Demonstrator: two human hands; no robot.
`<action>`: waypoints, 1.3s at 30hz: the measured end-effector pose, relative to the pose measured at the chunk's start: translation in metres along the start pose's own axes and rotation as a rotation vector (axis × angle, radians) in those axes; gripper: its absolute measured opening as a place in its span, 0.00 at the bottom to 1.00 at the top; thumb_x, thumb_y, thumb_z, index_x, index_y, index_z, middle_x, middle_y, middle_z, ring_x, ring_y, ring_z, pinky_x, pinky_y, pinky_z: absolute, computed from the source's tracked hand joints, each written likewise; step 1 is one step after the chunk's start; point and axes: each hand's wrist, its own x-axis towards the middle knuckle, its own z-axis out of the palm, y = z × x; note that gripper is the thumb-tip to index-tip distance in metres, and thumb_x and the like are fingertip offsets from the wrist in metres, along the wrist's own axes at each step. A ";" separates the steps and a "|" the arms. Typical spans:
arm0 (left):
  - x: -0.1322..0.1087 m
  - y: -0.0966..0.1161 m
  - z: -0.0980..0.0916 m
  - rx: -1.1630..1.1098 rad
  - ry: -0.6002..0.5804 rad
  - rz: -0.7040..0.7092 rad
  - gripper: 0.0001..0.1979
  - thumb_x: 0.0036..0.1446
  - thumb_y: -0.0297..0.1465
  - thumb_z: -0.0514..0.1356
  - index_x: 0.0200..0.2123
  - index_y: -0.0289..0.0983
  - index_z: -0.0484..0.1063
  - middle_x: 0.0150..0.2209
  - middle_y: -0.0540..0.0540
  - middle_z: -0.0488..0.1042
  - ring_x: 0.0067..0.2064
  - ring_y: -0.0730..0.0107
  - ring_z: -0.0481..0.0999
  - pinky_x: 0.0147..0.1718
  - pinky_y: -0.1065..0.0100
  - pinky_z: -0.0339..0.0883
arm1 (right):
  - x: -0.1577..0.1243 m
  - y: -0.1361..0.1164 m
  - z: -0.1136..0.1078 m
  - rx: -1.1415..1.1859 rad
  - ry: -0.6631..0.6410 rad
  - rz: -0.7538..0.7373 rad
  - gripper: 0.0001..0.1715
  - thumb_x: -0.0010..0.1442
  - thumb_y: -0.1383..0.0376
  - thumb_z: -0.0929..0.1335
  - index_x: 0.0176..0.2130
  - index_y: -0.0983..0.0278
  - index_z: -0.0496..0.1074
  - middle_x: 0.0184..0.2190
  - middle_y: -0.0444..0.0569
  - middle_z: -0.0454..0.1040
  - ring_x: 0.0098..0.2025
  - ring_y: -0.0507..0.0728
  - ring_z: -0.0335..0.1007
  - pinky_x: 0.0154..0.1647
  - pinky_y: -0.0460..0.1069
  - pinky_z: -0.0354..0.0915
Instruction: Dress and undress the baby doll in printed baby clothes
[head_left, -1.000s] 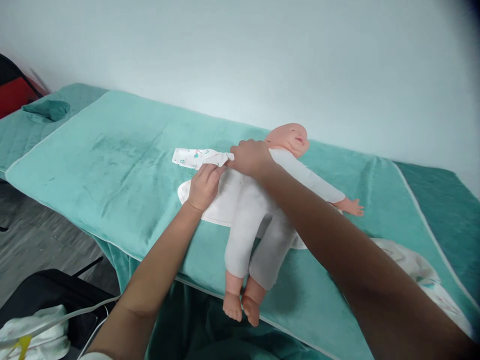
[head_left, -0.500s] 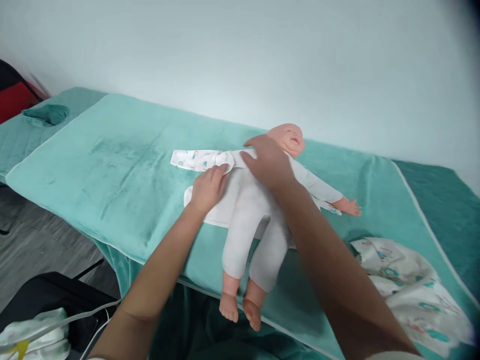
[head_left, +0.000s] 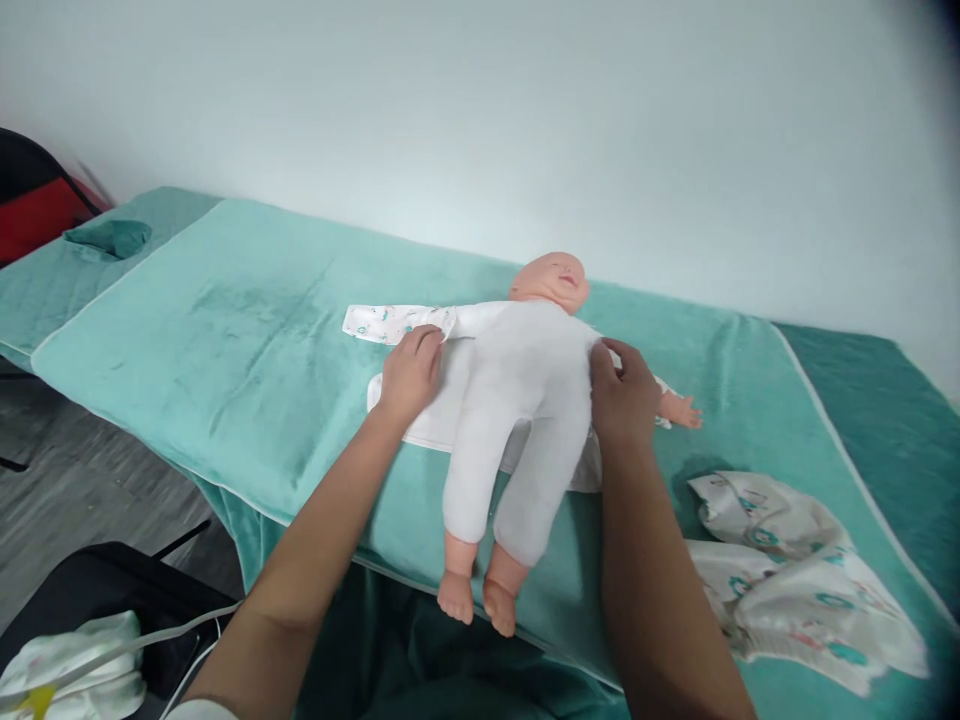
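Note:
A baby doll [head_left: 529, 360] in a white cloth body lies on its back, its bare feet at the near edge of the bed. Beneath it an opened baby shirt [head_left: 442, 410] is spread out, white inside, with a printed sleeve [head_left: 375, 322] over the end of the doll's arm on the left. My left hand [head_left: 412, 375] is closed on the shirt near that sleeve's shoulder end. Beside the doll's other arm, my right hand [head_left: 624, 392] has its fingers curled round the shirt's edge; the fingertips are partly hidden. The doll's hand [head_left: 680, 410] shows beyond it.
Printed baby trousers [head_left: 810, 590] lie crumpled at the right of the green-covered bed [head_left: 225, 350]. A white wall [head_left: 480, 120] stands behind. At lower left, a black chair [head_left: 112, 590] holds white cloth, with a pale cable crossing it.
My right hand has come down from the doll's chest and shoulder to the shirt beside its right-hand-side arm. My left hand stays at the sleeve. The view has shifted slightly.

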 end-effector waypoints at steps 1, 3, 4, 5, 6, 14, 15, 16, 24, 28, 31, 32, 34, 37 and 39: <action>0.001 0.000 0.000 -0.035 -0.014 -0.013 0.15 0.74 0.31 0.48 0.51 0.37 0.74 0.54 0.39 0.80 0.55 0.60 0.78 0.53 0.61 0.69 | 0.000 0.001 0.003 0.089 -0.018 -0.004 0.33 0.67 0.49 0.63 0.62 0.62 0.74 0.59 0.60 0.78 0.61 0.67 0.75 0.63 0.62 0.67; 0.003 0.003 -0.001 -0.098 -0.067 -0.082 0.15 0.74 0.32 0.49 0.53 0.38 0.74 0.53 0.39 0.80 0.55 0.59 0.78 0.53 0.61 0.69 | 0.000 0.003 0.010 0.263 -0.059 -0.011 0.35 0.65 0.49 0.65 0.65 0.63 0.71 0.67 0.58 0.72 0.67 0.65 0.69 0.69 0.61 0.63; 0.004 0.005 -0.002 -0.129 -0.095 -0.133 0.15 0.74 0.33 0.49 0.53 0.38 0.73 0.52 0.39 0.81 0.53 0.59 0.79 0.51 0.61 0.69 | -0.001 0.004 0.013 0.342 -0.079 -0.007 0.38 0.65 0.48 0.67 0.66 0.64 0.69 0.68 0.58 0.70 0.69 0.66 0.67 0.71 0.62 0.62; 0.006 0.008 -0.003 -0.164 -0.116 -0.188 0.15 0.75 0.34 0.49 0.53 0.38 0.73 0.50 0.40 0.81 0.52 0.59 0.79 0.50 0.61 0.69 | -0.002 0.005 0.016 0.414 -0.101 0.002 0.41 0.64 0.46 0.68 0.68 0.64 0.67 0.69 0.59 0.69 0.69 0.66 0.66 0.71 0.62 0.62; 0.009 0.012 -0.004 -0.204 -0.128 -0.239 0.15 0.75 0.35 0.49 0.53 0.38 0.73 0.49 0.41 0.81 0.50 0.60 0.79 0.49 0.62 0.68 | -0.003 0.005 0.018 0.477 -0.125 0.012 0.45 0.62 0.45 0.70 0.69 0.64 0.66 0.68 0.59 0.69 0.69 0.67 0.66 0.71 0.63 0.63; 0.046 0.037 -0.007 -0.473 -0.046 -0.400 0.12 0.74 0.36 0.51 0.46 0.40 0.72 0.37 0.49 0.77 0.39 0.68 0.74 0.43 0.68 0.66 | -0.013 0.003 0.033 0.630 -0.295 -0.072 0.53 0.58 0.40 0.74 0.73 0.54 0.58 0.72 0.54 0.64 0.72 0.67 0.62 0.73 0.65 0.62; 0.051 0.039 -0.007 -0.489 -0.051 -0.394 0.11 0.74 0.36 0.51 0.46 0.40 0.72 0.37 0.49 0.77 0.39 0.68 0.74 0.43 0.68 0.65 | -0.013 0.004 0.035 0.623 -0.325 -0.087 0.54 0.58 0.40 0.73 0.74 0.53 0.56 0.72 0.53 0.64 0.73 0.67 0.61 0.73 0.66 0.60; 0.055 0.041 -0.008 -0.506 -0.058 -0.380 0.11 0.74 0.36 0.51 0.46 0.40 0.72 0.37 0.49 0.77 0.40 0.68 0.74 0.43 0.68 0.65 | -0.013 0.004 0.037 0.620 -0.354 -0.106 0.55 0.58 0.40 0.73 0.74 0.52 0.55 0.73 0.52 0.62 0.74 0.67 0.59 0.74 0.67 0.59; 0.075 0.064 -0.017 -0.428 -0.196 -0.199 0.15 0.74 0.37 0.50 0.50 0.39 0.74 0.49 0.45 0.81 0.51 0.61 0.78 0.52 0.64 0.67 | -0.014 0.005 0.047 0.699 -0.440 -0.159 0.63 0.59 0.37 0.72 0.77 0.55 0.42 0.77 0.55 0.52 0.78 0.64 0.50 0.78 0.64 0.53; 0.069 0.077 -0.024 -0.237 -0.213 -0.131 0.14 0.73 0.32 0.51 0.49 0.39 0.76 0.52 0.43 0.81 0.56 0.58 0.76 0.57 0.61 0.66 | -0.016 0.002 0.046 0.747 -0.468 -0.150 0.66 0.61 0.37 0.70 0.78 0.55 0.33 0.79 0.57 0.48 0.78 0.62 0.52 0.77 0.63 0.54; 0.061 0.084 -0.037 -0.053 -0.257 -0.197 0.12 0.72 0.30 0.53 0.49 0.39 0.76 0.52 0.41 0.79 0.54 0.57 0.78 0.52 0.60 0.68 | -0.016 0.002 0.045 0.700 -0.468 -0.144 0.65 0.62 0.36 0.68 0.78 0.53 0.32 0.79 0.55 0.46 0.78 0.61 0.51 0.78 0.62 0.53; 0.058 0.086 -0.042 0.000 -0.290 -0.237 0.12 0.72 0.31 0.53 0.50 0.39 0.76 0.52 0.40 0.79 0.52 0.56 0.79 0.49 0.60 0.69 | -0.015 0.003 0.045 0.686 -0.468 -0.136 0.65 0.62 0.35 0.68 0.78 0.53 0.31 0.79 0.55 0.47 0.78 0.61 0.51 0.78 0.62 0.53; 0.052 0.089 -0.054 0.071 -0.380 -0.319 0.13 0.71 0.33 0.54 0.54 0.39 0.74 0.50 0.39 0.80 0.48 0.53 0.80 0.44 0.58 0.69 | -0.014 0.004 0.045 0.665 -0.472 -0.119 0.65 0.63 0.34 0.67 0.79 0.54 0.31 0.79 0.55 0.48 0.78 0.61 0.52 0.78 0.62 0.54; 0.046 0.098 -0.067 0.053 -0.514 -0.360 0.13 0.69 0.33 0.56 0.53 0.38 0.74 0.44 0.40 0.83 0.46 0.50 0.81 0.41 0.57 0.69 | -0.012 0.005 0.046 0.626 -0.453 -0.118 0.63 0.63 0.34 0.66 0.78 0.55 0.35 0.79 0.55 0.46 0.79 0.61 0.49 0.79 0.61 0.51; 0.042 0.106 -0.072 -0.007 -0.543 -0.329 0.12 0.68 0.31 0.57 0.52 0.39 0.74 0.45 0.41 0.83 0.48 0.52 0.81 0.42 0.58 0.70 | -0.011 0.006 0.046 0.600 -0.444 -0.130 0.61 0.63 0.33 0.65 0.78 0.55 0.39 0.80 0.54 0.44 0.80 0.61 0.45 0.80 0.61 0.47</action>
